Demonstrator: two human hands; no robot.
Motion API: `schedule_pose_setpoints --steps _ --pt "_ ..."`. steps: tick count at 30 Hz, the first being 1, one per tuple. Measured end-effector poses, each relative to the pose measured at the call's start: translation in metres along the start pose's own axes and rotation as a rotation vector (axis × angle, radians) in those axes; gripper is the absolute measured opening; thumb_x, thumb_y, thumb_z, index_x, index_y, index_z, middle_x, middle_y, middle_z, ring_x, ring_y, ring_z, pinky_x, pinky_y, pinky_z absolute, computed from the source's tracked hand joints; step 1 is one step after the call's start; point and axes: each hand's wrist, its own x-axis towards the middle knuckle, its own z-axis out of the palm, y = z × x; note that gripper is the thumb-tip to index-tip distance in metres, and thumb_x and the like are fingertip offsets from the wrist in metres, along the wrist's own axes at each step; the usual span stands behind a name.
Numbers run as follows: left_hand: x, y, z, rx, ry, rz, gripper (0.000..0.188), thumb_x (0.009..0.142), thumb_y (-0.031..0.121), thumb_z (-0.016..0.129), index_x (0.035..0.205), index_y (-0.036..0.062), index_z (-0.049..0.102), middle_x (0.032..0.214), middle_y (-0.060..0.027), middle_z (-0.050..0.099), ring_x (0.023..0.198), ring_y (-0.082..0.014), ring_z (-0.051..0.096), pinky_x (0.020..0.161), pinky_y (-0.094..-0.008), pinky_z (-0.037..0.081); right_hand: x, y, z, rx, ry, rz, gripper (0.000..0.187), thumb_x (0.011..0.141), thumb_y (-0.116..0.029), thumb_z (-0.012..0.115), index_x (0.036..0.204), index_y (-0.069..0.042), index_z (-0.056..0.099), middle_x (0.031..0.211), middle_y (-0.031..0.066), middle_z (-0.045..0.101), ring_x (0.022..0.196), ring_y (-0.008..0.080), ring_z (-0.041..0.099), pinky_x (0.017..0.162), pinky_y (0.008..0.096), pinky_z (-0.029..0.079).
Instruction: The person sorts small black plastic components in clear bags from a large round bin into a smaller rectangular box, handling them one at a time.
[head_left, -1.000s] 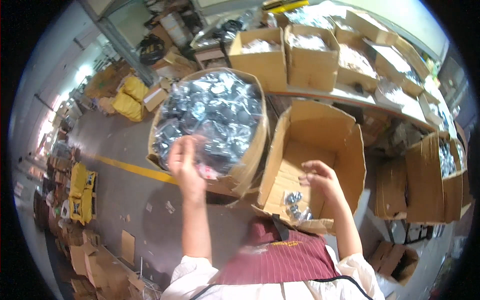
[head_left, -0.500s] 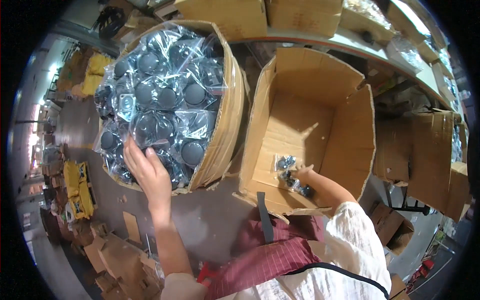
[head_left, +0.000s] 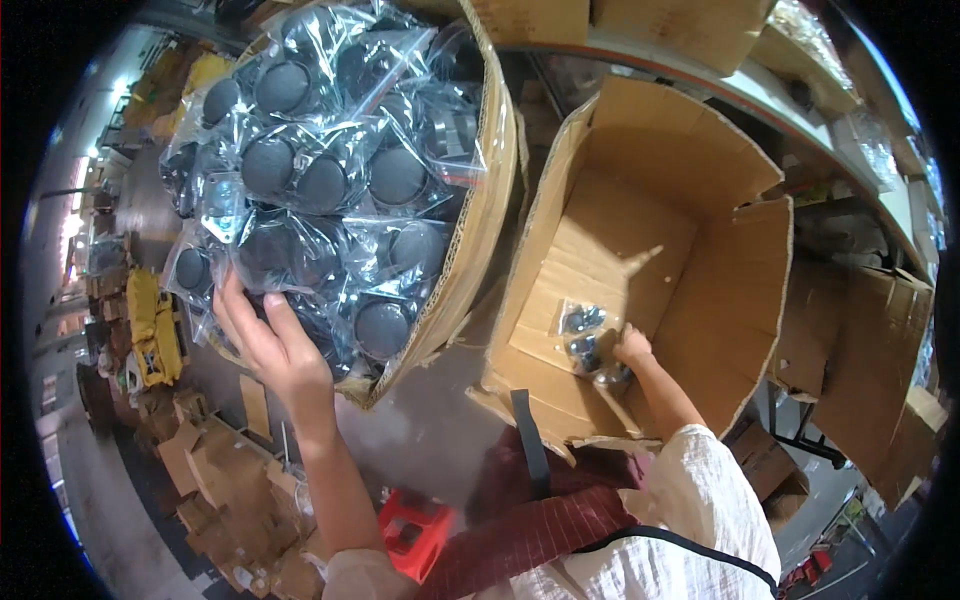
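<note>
My left hand (head_left: pixel 275 340) rests against clear plastic bags (head_left: pixel 330 240) holding round black parts, heaped in a big cardboard box on the left. Its fingers lie stretched along the near side of the heap, the thumb apart. My right hand (head_left: pixel 632 345) reaches down into a second cardboard box (head_left: pixel 520 290) on the right, its fingers curled. Beside it, at the bottom, lie a few small clear bags (head_left: pixel 584 348) with dark parts. Whether the right fingers grip anything is hidden.
A shelf with cartons (head_left: pixel 690 25) runs behind both boxes. More brown cartons (head_left: pixel 860 350) stand at the right. A red stool (head_left: pixel 412 530) is on the floor near me. Flattened cardboard (head_left: pixel 235 470) and yellow sacks (head_left: pixel 150 330) are at the left.
The view has shifted, so the left box looks larger. My right hand has drawn away from the small bags toward the right, and its fingers have curled. My left hand stays on the heap.
</note>
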Motion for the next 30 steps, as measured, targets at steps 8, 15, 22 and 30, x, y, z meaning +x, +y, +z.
schedule_pose_setpoints --steps 8,15,22,30 --pt "-0.002 -0.011 -0.008 -0.006 0.148 0.134 0.036 0.094 0.01 0.056 0.127 -0.005 0.057 0.133 -0.0229 0.055 0.125 -0.0412 0.049 0.107 -0.0514 0.035 -0.052 -0.055 -0.168 1.171 -0.291 -0.141 0.025 0.077 -0.01 0.067 0.101 -0.005 0.071 0.096 0.0082 0.071 0.084 0.0223 0.068 0.076 0.0397 0.061" --pt "-0.027 0.009 -0.044 -0.216 0.302 0.3 0.025 0.092 0.007 0.061 0.115 0.0008 0.066 0.132 -0.0153 0.057 0.129 -0.033 0.047 0.111 -0.0475 0.034 -0.193 -0.124 -0.268 1.369 -0.445 -0.724 0.054 0.07 0.0 0.07 0.123 -0.003 0.06 0.126 0.0111 0.065 0.11 0.0244 0.064 0.1 0.0408 0.053" --pt "-0.085 0.071 -0.038 -0.921 -0.524 0.287 0.062 0.089 0.018 0.076 0.142 -0.0004 0.047 0.143 -0.0221 0.051 0.135 -0.036 0.05 0.111 -0.0466 0.044 -0.303 -0.161 -0.301 1.544 -0.281 -0.843 0.039 0.081 -0.003 0.077 0.116 -0.001 0.061 0.111 0.0103 0.069 0.095 0.0187 0.068 0.085 0.031 0.058" --pt "-0.09 0.086 -0.031 -1.468 -0.914 -0.302 0.063 0.093 0.003 0.071 0.146 -0.0016 0.039 0.127 -0.0191 0.063 0.11 -0.0218 0.067 0.094 -0.0328 0.056 -0.347 -0.166 -0.297 1.433 0.049 -0.759 0.028 0.098 -0.03 0.069 0.096 -0.003 0.064 0.076 0.0027 0.066 0.058 0.0115 0.065 0.041 0.0268 0.05"
